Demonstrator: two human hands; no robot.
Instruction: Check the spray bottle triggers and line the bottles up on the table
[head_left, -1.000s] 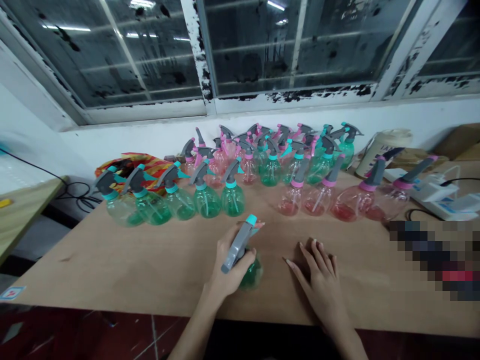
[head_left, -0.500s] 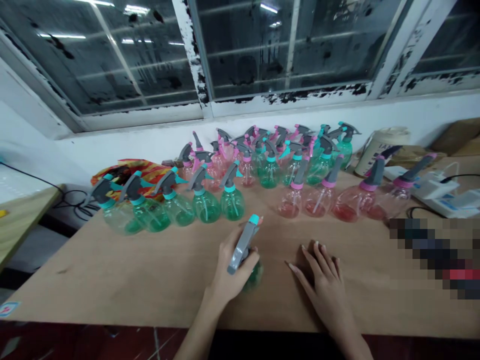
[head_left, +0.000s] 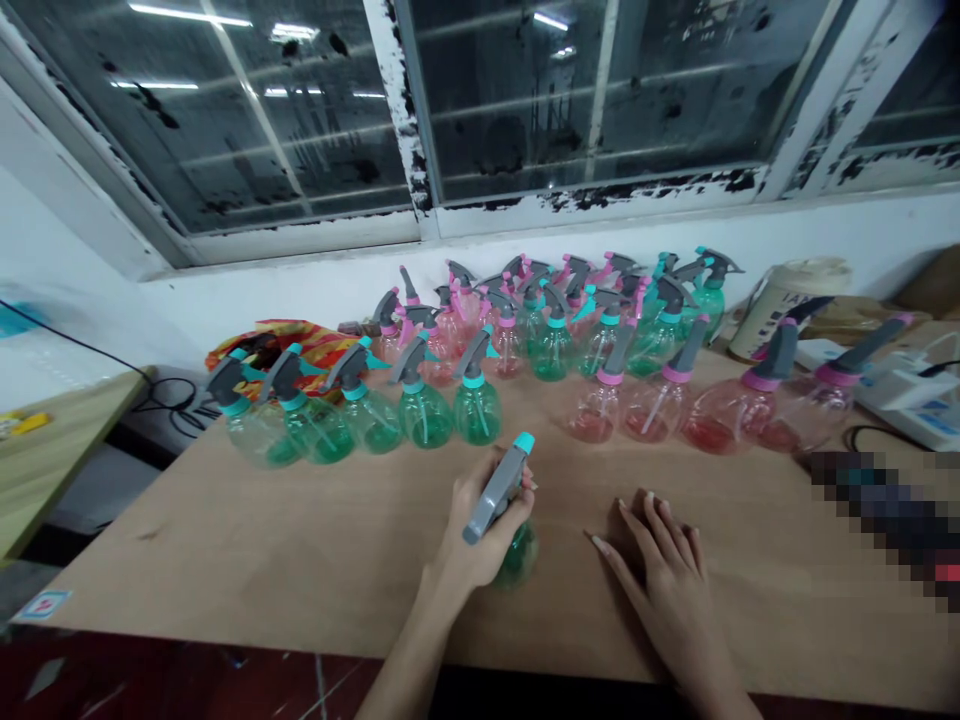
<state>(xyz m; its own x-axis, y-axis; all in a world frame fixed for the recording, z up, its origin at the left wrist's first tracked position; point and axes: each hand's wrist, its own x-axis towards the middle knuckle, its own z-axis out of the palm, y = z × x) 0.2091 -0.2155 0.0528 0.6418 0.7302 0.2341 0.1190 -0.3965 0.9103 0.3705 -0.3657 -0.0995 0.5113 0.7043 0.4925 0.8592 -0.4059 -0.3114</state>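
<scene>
My left hand (head_left: 480,525) is wrapped round the neck of a green spray bottle (head_left: 519,560) near the table's front edge. Its grey trigger head, tipped with turquoise, shows above my fingers, while part of the bottle is hidden behind them. Fingers apart, my right hand (head_left: 667,565) rests on the table to the right of that bottle, touching no bottle. Beyond my left hand stands a row of green spray bottles (head_left: 478,412) with turquoise collars. Pink spray bottles (head_left: 592,412) holding some reddish liquid form a row beyond my right hand.
More pink and green spray bottles (head_left: 553,350) crowd together by the wall. A patterned cloth (head_left: 300,335) lies at the back left. To the right are a cream container (head_left: 780,300), a white power strip (head_left: 907,400) with cables and a blurred-out object (head_left: 885,510).
The whole scene has shifted slightly right as the head view turned. My left hand keeps its hold on the green spray bottle, and my right hand stays spread on the table.
</scene>
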